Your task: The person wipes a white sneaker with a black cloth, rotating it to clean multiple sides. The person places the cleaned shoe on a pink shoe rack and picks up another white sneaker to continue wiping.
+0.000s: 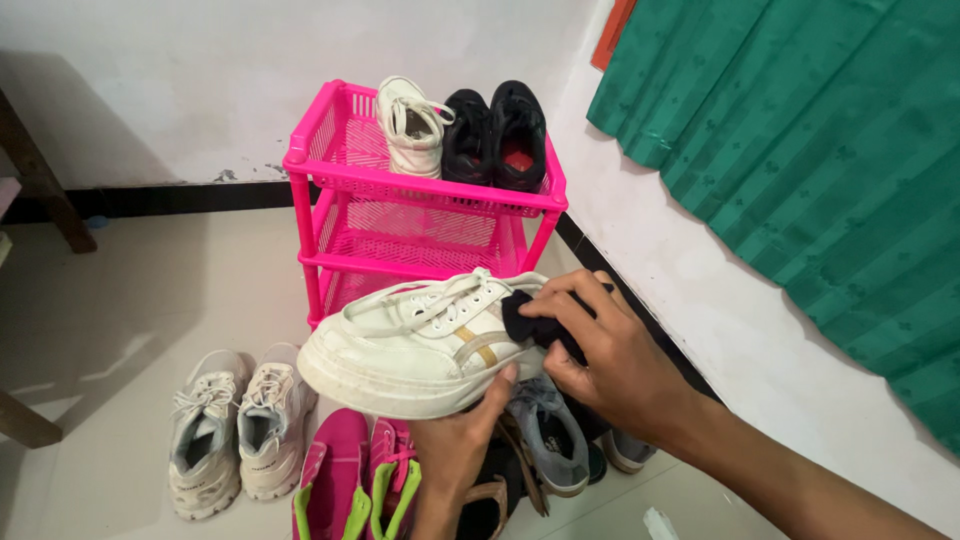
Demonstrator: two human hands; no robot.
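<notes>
Pale glossy floor tiles (150, 290) meet a white wall (180, 80) with a dark skirting strip along its base; a green patterned curtain (830, 170) hangs at upper right. At upper centre a bright pink plastic shoe rack (420, 215) with latticed mesh shelves stands in the corner, its top shelf holding one white lace-up shoe (410, 125) beside a pair of black shoes (497, 135).

At centre frame, a white low-top sneaker (420, 345) with a tan side stripe and a thick, scuffed rubber sole is held above the floor, toe toward the left. The left hand (455, 440) supports it from below, thumb pressed against the sole edge. The right hand (600, 345) presses a dark cloth (535, 322) against the sneaker's heel side, fingers curled and closed over the fabric.

On the floor at lower left lies a pair of worn white-and-grey sneakers (235, 430); at bottom centre, pink shoes with green trim (355, 475) and a grey shoe (550, 440) crowd beneath the hands. Open tile remains toward the left edge, near wooden furniture legs (35, 170).
</notes>
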